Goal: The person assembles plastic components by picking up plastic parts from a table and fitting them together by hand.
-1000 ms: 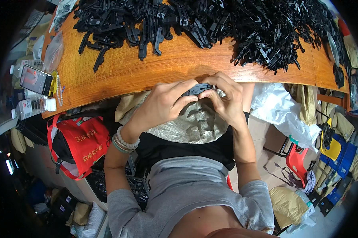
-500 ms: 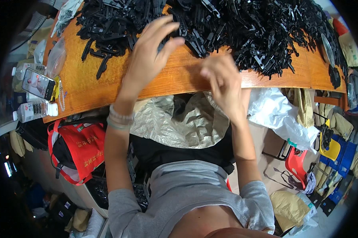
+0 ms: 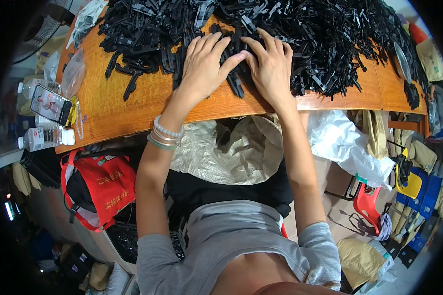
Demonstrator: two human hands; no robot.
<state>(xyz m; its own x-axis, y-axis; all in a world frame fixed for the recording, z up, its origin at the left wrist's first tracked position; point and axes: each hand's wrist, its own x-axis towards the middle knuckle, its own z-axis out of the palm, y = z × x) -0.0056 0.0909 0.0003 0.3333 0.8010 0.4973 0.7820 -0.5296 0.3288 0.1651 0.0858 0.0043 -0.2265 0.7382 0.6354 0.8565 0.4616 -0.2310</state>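
A wide heap of black plastic parts (image 3: 324, 54), long and clip-like, covers the far side of the wooden table (image 3: 147, 108). My left hand (image 3: 204, 66) rests palm down at the heap's near edge, fingers stretched forward over the parts. Beside it, my right hand (image 3: 271, 69) lies the same way, its fingers spread on the pieces. The two thumb tips meet or nearly meet. Between the hands, a few loose black parts (image 3: 235, 86) lie on the wood. What is under the palms is hidden.
Under the table's front edge, a pale woven sack (image 3: 221, 157) gapes over my lap. At left are a phone (image 3: 50, 104), plastic bottles (image 3: 47, 137) and a red bag (image 3: 106, 189). White plastic sheeting (image 3: 339, 140) hangs at right, near a red stool (image 3: 367, 206).
Both hands have come down onto the near edge of the heap and drawn closer together. The right hand's fingers, blurred and bent before, are now spread forward. Loose parts now lie between the hands.
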